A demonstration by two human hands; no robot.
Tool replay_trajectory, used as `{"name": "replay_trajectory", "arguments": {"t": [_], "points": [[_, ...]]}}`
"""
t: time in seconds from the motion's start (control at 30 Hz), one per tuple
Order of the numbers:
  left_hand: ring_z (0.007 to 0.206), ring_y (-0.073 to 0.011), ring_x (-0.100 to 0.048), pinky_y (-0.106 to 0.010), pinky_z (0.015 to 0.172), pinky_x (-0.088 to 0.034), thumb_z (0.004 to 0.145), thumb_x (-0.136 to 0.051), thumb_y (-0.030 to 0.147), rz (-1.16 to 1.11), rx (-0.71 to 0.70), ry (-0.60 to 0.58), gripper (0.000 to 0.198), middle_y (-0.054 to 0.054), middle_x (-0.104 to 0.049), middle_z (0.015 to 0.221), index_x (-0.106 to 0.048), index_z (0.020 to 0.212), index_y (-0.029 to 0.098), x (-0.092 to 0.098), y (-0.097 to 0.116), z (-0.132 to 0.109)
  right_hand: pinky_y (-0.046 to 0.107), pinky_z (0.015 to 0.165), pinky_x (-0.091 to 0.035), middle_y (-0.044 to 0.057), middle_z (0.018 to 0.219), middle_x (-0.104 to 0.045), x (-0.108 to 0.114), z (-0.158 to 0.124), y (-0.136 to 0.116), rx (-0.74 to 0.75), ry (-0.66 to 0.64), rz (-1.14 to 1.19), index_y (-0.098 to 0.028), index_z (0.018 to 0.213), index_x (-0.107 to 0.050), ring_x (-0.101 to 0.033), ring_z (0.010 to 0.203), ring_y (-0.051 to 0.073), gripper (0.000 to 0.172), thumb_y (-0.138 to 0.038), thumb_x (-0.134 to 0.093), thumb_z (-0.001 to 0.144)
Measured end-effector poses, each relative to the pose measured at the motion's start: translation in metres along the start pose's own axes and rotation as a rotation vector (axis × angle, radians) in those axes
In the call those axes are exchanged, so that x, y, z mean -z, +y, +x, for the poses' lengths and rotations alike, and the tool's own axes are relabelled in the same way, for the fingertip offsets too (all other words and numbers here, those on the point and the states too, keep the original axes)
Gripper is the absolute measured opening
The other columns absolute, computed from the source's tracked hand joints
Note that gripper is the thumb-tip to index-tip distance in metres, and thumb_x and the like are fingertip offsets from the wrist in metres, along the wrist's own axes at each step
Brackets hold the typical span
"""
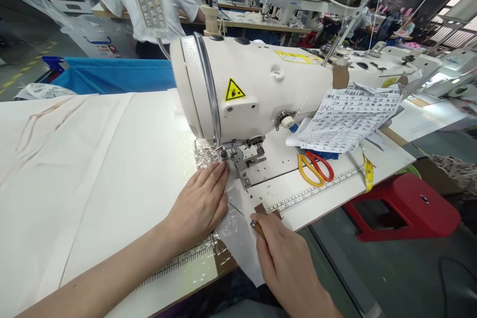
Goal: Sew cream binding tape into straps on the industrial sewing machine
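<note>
My left hand lies with its fingers stretched flat on white fabric, the fingertips close by the presser foot of a white sewing machine. The fabric hangs over the table's front edge between my hands. Clear shiny plastic film covers the table around the needle area. My right hand is closed around a small tool with a brown wooden-looking handle and a metal end. The rest of that tool is hidden in the palm, so its exact kind cannot be made out.
Red-and-yellow-handled scissors lie right of the needle, by a ruler strip and a yellow tape measure. Handwritten sheets hang on the machine. A red stool stands right; a person in white sits beyond.
</note>
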State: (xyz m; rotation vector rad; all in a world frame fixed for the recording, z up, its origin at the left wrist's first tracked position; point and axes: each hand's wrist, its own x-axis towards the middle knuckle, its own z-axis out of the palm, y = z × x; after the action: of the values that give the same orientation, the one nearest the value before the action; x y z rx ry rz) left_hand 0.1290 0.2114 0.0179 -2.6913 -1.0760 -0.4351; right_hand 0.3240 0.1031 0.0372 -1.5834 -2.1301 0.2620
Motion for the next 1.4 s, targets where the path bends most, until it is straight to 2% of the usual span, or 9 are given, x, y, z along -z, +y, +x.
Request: {"name": "replay_trajectory", "arguments": {"t": [0.23, 0.43, 0.63, 0.8, 0.93, 1.07, 1.3, 1.4], "points": [[0.136, -0.0329, -0.046, -0.049, 0.111, -0.042, 0.101, -0.031, 0.025, -0.046, -0.020, 0.026, 0.050, -0.020, -0.054, 0.144, -0.052, 0.139, 0.001, 0.002, 0.004, -0.004, 0.032, 0.058, -0.051, 0.008, 0.095, -0.069, -0.001, 0.008, -0.003, -0.019, -0.067, -0.017, -0.017, 0.117, -0.055, -0.071, 0.076, 0.025, 0.033, -0.004, -0.040, 0.091], [0.134, -0.0308, -0.048, -0.049, 0.113, -0.038, 0.100, -0.031, 0.024, -0.086, -0.022, 0.032, 0.048, -0.018, -0.058, 0.140, -0.056, 0.136, 0.002, 0.005, 0.007, -0.005, 0.030, 0.059, -0.049, 0.007, 0.094, -0.069, 0.000, 0.015, -0.007, -0.041, -0.149, -0.053, -0.018, 0.111, -0.057, -0.070, 0.077, 0.023, 0.029, -0.001, -0.047, 0.089], [0.130, -0.0292, -0.052, -0.047, 0.114, -0.034, 0.100, -0.030, 0.024, -0.079, -0.014, 0.033, 0.048, -0.015, -0.061, 0.138, -0.059, 0.133, 0.004, 0.004, 0.005, -0.003, 0.031, 0.058, -0.047, 0.006, 0.092, -0.069, -0.001, 0.020, -0.008, 0.000, -0.097, -0.072, -0.017, 0.114, -0.057, -0.069, 0.075, 0.023, 0.032, -0.001, -0.048, 0.088], [0.135, -0.0281, -0.046, -0.046, 0.118, -0.029, 0.101, -0.030, 0.023, -0.083, 0.027, 0.052, 0.047, -0.014, -0.058, 0.141, -0.057, 0.135, 0.006, -0.001, 0.000, -0.004, 0.030, 0.057, -0.049, 0.007, 0.092, -0.070, -0.005, 0.028, -0.006, 0.014, -0.103, -0.067, -0.016, 0.116, -0.057, -0.070, 0.076, 0.023, 0.031, -0.003, -0.047, 0.090], [0.130, -0.0334, -0.046, -0.050, 0.111, -0.039, 0.098, -0.036, 0.023, -0.055, 0.080, 0.054, 0.046, -0.017, -0.059, 0.133, -0.058, 0.135, 0.007, -0.001, -0.004, -0.001, 0.032, 0.058, -0.052, 0.010, 0.095, -0.072, -0.009, 0.034, -0.007, 0.023, -0.093, -0.079, -0.015, 0.115, -0.058, -0.071, 0.078, 0.025, 0.030, -0.003, -0.046, 0.090], [0.121, -0.0336, -0.051, -0.049, 0.104, -0.045, 0.096, -0.039, 0.022, -0.035, 0.099, 0.041, 0.044, -0.019, -0.060, 0.125, -0.059, 0.133, 0.007, 0.001, -0.009, 0.005, 0.031, 0.060, -0.054, 0.011, 0.097, -0.074, -0.013, 0.039, -0.007, 0.021, -0.054, -0.069, -0.014, 0.116, -0.059, -0.074, 0.081, 0.026, 0.032, -0.004, -0.043, 0.090], [0.127, -0.0324, -0.051, -0.053, 0.108, -0.041, 0.093, -0.037, 0.005, 0.002, 0.062, 0.050, 0.043, -0.017, -0.063, 0.129, -0.064, 0.127, 0.011, 0.000, -0.028, 0.009, 0.034, 0.063, -0.056, 0.012, 0.098, -0.078, -0.017, 0.040, -0.008, 0.008, 0.032, 0.089, -0.013, 0.116, -0.060, -0.076, 0.080, 0.026, 0.033, -0.008, -0.039, 0.091], [0.128, -0.0314, -0.051, -0.052, 0.108, -0.041, 0.094, -0.038, 0.005, -0.019, 0.071, 0.063, 0.043, -0.016, -0.064, 0.129, -0.064, 0.127, 0.012, 0.001, -0.026, 0.007, 0.033, 0.061, -0.055, 0.011, 0.095, -0.078, -0.016, 0.036, -0.010, -0.004, 0.034, 0.117, -0.012, 0.116, -0.061, -0.075, 0.075, 0.026, 0.033, -0.009, -0.039, 0.091]]}}
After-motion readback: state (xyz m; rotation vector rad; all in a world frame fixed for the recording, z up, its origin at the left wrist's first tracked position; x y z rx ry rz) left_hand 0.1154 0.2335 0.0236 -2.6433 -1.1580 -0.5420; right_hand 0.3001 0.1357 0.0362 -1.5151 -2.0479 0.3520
